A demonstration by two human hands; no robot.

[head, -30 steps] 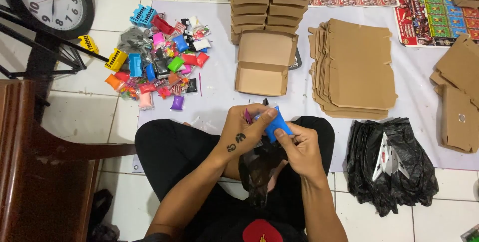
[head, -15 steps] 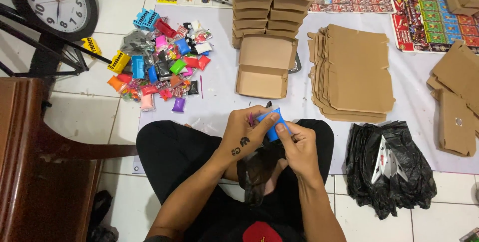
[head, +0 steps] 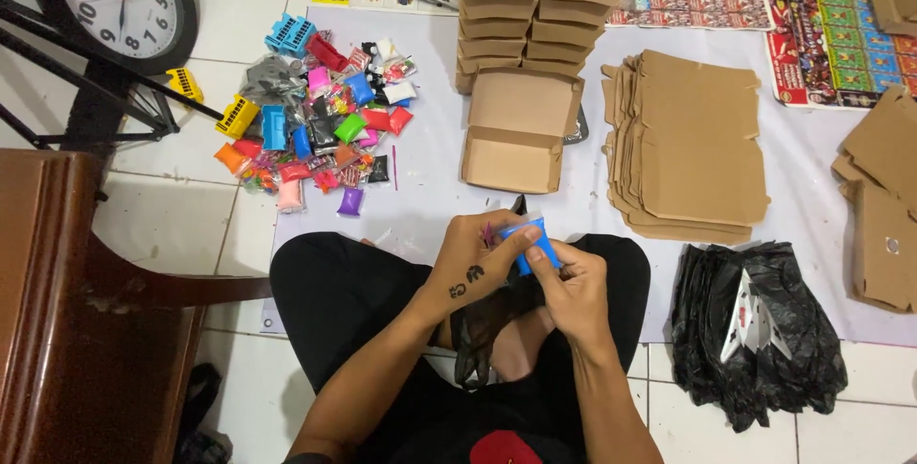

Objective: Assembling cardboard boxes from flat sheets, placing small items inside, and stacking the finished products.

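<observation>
My left hand and my right hand meet over my lap and both grip a small blue packet, held between the fingertips. A black plastic bag hangs below my hands, between my crossed legs. Just ahead on the white sheet lies an open brown cardboard box, its lid flipped back. A heap of small colourful packets and toys sits to the left of the box.
Flat cardboard blanks are stacked at centre right, more blanks at far right. Folded boxes stand at the back. A pile of black bags lies at right. A wall clock and a brown wooden chair stand at left.
My hands stay together on the blue packet with only small finger shifts. The view has tilted slightly, so everything sits a little lower in frame.
</observation>
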